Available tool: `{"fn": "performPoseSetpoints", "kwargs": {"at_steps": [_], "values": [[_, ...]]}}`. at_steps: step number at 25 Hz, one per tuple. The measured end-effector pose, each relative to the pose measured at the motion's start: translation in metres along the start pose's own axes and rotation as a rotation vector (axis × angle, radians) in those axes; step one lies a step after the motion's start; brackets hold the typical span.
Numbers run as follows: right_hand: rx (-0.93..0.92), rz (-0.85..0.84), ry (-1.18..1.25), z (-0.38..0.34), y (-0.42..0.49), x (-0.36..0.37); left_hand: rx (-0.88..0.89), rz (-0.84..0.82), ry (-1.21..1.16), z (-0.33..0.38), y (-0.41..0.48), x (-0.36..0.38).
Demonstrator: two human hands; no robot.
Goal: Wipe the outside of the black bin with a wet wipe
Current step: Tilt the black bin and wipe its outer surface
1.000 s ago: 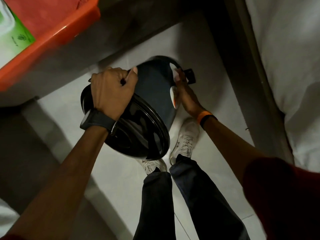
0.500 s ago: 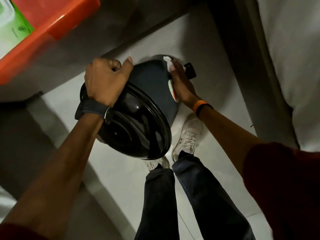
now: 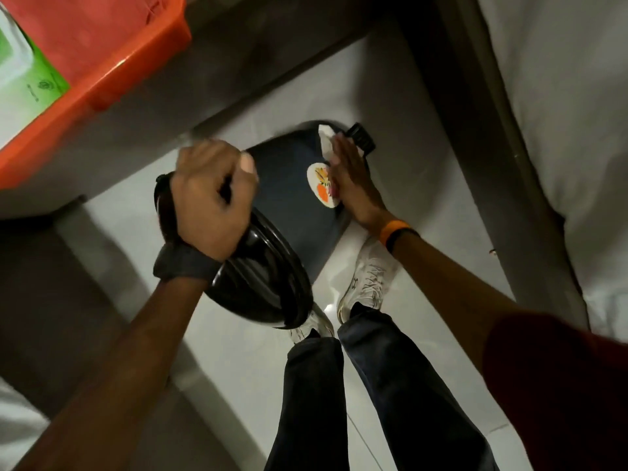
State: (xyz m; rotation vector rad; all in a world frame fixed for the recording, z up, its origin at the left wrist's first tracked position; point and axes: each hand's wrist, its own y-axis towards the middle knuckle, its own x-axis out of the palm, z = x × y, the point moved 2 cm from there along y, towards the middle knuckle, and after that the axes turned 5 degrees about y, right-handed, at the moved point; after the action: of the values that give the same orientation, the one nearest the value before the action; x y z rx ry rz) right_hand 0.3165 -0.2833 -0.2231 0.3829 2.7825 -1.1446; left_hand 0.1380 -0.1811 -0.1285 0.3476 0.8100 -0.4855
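Note:
The black bin (image 3: 289,195) is lifted off the floor and tilted, its glossy lid (image 3: 265,283) facing me. My left hand (image 3: 212,195) is clenched around the bin's rim at the lid's upper edge. My right hand (image 3: 350,178) lies flat against the bin's right side, pressing a white wet wipe (image 3: 325,141) onto it near the base. A round white sticker (image 3: 321,185) with orange and red shapes shows just left of my right hand. The bin's black foot pedal (image 3: 360,137) sticks out beyond my fingertips.
An orange tray (image 3: 102,76) with a green and white packet (image 3: 27,76) sits on a ledge at the upper left. A white bed (image 3: 560,113) with a dark frame runs along the right. My two feet in white shoes (image 3: 367,283) stand on the white tile floor below the bin.
The bin has turned in my hands, so the round sticker now faces me. My right hand with the wipe has slid along the bin's side towards the base.

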Motion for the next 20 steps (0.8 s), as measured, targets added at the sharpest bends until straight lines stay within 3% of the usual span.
{"fn": "performPoseSetpoints", "kwargs": {"at_steps": [3,5,8,11,16,20], "values": [[0.047,0.074,0.148,-0.019,0.025,-0.001,0.262,-0.157,0.219,0.024,-0.007,0.014],[0.002,0.054,0.301,-0.029,0.008,0.004,0.166,-0.210,0.308,0.029,0.011,0.018],[-0.184,-0.039,0.237,-0.030,-0.052,0.019,-0.113,-0.231,0.333,0.019,0.036,0.019],[-0.307,-0.051,0.278,-0.003,-0.084,0.032,-0.224,-0.229,0.299,-0.001,0.058,0.015],[0.218,0.114,0.388,0.035,0.001,0.007,-0.317,-0.273,0.209,-0.024,0.066,0.008],[0.174,0.081,0.459,0.033,-0.024,0.018,-0.422,-0.281,0.091,-0.038,0.053,0.005]]}}
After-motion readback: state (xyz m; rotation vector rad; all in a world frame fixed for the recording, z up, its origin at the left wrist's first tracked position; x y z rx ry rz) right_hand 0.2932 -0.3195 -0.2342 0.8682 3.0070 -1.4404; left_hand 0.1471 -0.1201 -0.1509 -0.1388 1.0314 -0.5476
